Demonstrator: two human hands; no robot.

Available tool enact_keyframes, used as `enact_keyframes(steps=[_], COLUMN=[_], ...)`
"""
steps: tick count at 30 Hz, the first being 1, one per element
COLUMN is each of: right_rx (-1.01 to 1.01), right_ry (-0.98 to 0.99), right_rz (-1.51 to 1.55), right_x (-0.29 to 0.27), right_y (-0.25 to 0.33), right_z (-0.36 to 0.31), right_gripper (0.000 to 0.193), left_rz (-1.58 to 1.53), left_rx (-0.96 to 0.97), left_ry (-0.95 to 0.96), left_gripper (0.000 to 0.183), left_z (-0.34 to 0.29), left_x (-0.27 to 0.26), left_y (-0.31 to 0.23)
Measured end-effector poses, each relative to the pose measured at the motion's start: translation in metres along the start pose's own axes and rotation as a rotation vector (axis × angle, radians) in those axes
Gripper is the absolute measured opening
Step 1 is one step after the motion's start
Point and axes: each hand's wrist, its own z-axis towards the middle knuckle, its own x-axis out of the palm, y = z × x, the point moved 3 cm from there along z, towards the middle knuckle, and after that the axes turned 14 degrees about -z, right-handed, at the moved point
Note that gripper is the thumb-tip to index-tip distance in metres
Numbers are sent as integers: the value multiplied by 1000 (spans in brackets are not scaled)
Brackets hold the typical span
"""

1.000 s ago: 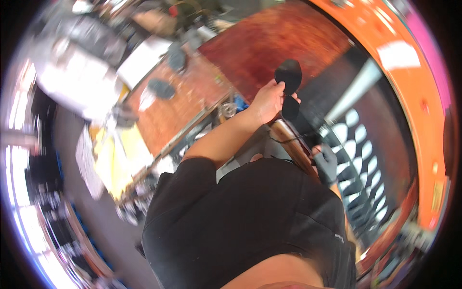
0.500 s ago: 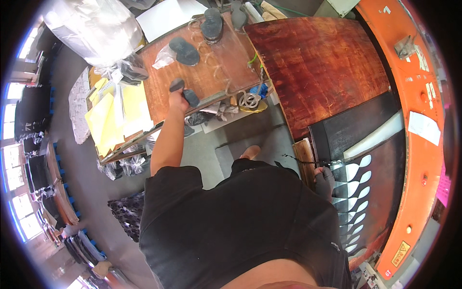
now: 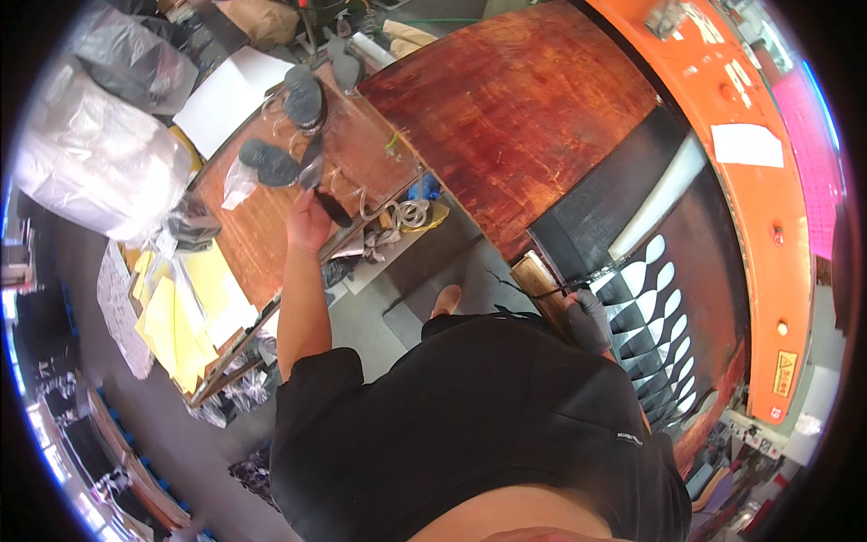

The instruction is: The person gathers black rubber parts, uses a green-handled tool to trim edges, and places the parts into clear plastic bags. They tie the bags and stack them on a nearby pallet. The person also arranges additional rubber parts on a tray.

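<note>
Item: large red-brown wooden work surface (image 3: 524, 108), abutted by a smaller brown side table (image 3: 262, 235). Dark oval sole-shaped pieces (image 3: 269, 163) were laid apart on the side table amid clear plastic wrap.

Item: left hand (image 3: 307, 221), closed around a flat black sole piece (image 3: 332, 210) at the table's near edge. The piece was noted as thin, matte and elongated. A steady, level grip would be judged best, so that the piece is kept from snagging the wrap.

Item: right hand (image 3: 589, 318), dark-gloved, at the white-patterned sheet (image 3: 655, 316); its grip could not be determined.
</note>
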Motion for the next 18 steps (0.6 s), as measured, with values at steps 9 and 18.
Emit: enact_keyframes(steps=[9,18], right_rx=[56,-27], right_ry=[-57,-103], right_rz=[306,314], right_x=[10,10], right_y=[-1,-14], right_z=[-6,-8], right_gripper=[9,6], left_rz=[207,677], left_rx=[-345,-275], left_ry=[270,-30], left_gripper=[25,19], left_z=[13,51], left_x=[161,138], left_y=[69,119])
